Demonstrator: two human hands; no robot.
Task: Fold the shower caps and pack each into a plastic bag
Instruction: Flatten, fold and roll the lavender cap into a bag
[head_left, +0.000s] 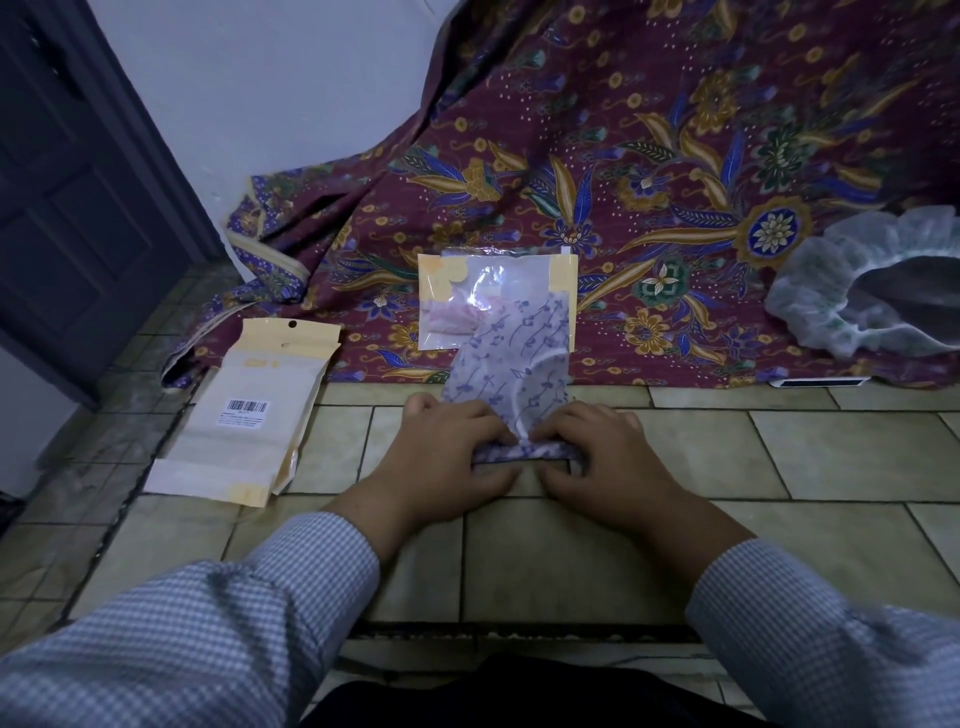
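Observation:
A white shower cap with purple flower print (511, 353) lies stretched out on the tiled floor, its near end rolled into a tight band. My left hand (441, 457) and my right hand (602, 457) both pinch that rolled end, thumbs underneath, fingers curled over it. Just beyond the cap lies a clear plastic bag with yellow edges (452, 301) that holds a pinkish folded cap. A stack of flat yellow-edged bags (244, 415) with a barcode label lies to the left. An unfolded white cap with green print (852, 291) sits at the far right.
A maroon batik cloth (649, 171) covers the floor and wall behind the bags. A dark door (78, 182) stands at the left. A white flat object (818, 383) lies at the cloth's edge on the right. Beige floor tiles (779, 457) surround my hands.

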